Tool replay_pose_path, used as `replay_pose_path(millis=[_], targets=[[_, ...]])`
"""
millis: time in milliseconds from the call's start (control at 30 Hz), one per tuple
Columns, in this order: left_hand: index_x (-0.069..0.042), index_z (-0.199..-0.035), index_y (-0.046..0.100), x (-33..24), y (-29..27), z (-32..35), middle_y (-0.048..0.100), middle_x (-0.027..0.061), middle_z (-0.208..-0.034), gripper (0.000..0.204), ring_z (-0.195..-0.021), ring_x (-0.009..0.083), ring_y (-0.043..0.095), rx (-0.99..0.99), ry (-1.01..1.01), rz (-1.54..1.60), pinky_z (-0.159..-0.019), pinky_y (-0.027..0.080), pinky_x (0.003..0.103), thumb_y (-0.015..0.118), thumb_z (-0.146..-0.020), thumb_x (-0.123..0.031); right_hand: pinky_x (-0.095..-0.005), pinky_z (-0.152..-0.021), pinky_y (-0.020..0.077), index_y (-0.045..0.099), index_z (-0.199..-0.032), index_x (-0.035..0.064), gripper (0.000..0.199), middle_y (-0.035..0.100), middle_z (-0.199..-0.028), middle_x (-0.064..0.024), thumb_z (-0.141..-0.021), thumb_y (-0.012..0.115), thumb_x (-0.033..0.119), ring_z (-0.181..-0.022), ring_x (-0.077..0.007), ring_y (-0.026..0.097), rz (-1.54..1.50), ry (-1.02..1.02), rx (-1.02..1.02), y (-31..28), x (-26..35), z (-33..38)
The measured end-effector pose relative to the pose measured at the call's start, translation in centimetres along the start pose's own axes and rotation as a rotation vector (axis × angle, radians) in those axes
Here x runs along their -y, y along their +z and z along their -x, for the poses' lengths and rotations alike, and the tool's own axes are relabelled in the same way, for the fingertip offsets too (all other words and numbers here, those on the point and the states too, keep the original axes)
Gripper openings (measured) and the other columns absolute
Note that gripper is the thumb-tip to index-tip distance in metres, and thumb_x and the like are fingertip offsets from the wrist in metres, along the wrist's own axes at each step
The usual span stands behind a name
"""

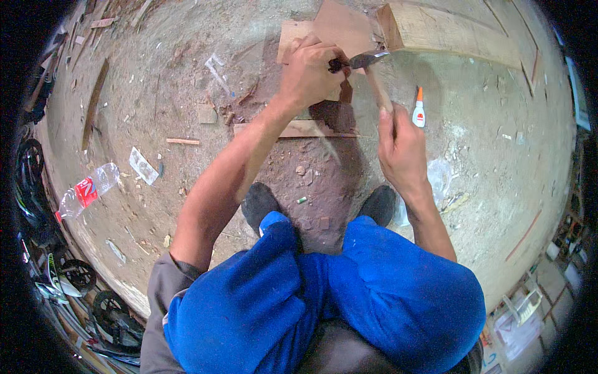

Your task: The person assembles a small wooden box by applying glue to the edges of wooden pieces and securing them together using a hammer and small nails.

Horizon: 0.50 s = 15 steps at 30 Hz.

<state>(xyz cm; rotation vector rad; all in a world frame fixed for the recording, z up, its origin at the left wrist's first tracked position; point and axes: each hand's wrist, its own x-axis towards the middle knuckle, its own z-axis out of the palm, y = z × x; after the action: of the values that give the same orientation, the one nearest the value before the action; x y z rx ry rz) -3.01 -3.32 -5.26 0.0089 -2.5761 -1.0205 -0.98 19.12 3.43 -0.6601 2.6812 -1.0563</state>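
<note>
My right hand (403,146) is closed round the pale wooden handle of a hammer (377,87). The hammer's dark metal head lies right beside the fingers of my left hand (314,71). Those fingers are curled over a light brown wooden piece (293,31), gripping it; whether they also pinch something small is hidden. A larger flat brown panel (342,26) reaches beyond the hand, and a short upright piece (389,28) stands at its right. Below the left hand, a narrow wooden strip (305,129) lies on the ground, partly behind my forearm.
A small white glue bottle with an orange tip (419,109) lies right of my right hand. A long plank (461,40) stretches to the far right. At left are a clear plastic bottle (88,190) and a dark wood strip (95,103). Wheels (115,315) line the lower left.
</note>
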Motion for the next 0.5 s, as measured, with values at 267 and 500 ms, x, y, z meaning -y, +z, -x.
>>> replay_pose_path(millis=[267, 500], targets=[[-0.013, -0.086, 0.078, -0.1, -0.3, 0.2, 0.074, 0.003, -0.086, 0.018, -0.095, 0.0261, 0.065, -0.013, 0.023, -0.041, -0.091, 0.046, 0.041, 0.083, -0.074, -0.027, -0.0533, -0.06, 0.0492, 0.06, -0.117, -0.0036, 0.029, 0.066, -0.081, -0.0263, -0.108, 0.051, 0.022, -0.067, -0.0476, 0.064, 0.074, 0.012, -0.06, 0.1, 0.4, 0.7], [-0.016, -0.083, 0.079, 0.1, -0.5, 0.6, 0.074, 0.0014, -0.081, 0.016, -0.089, 0.0241, 0.066, -0.061, 0.033, -0.068, -0.09, 0.044, 0.039, 0.083, -0.074, -0.027, -0.0505, -0.057, 0.0483, 0.059, -0.114, -0.004, 0.027, 0.064, -0.08, -0.0294, -0.108, 0.051, 0.022, -0.068, -0.0476, 0.065, -0.16, -0.005, -0.162, -1.4, 4.0, -0.1]])
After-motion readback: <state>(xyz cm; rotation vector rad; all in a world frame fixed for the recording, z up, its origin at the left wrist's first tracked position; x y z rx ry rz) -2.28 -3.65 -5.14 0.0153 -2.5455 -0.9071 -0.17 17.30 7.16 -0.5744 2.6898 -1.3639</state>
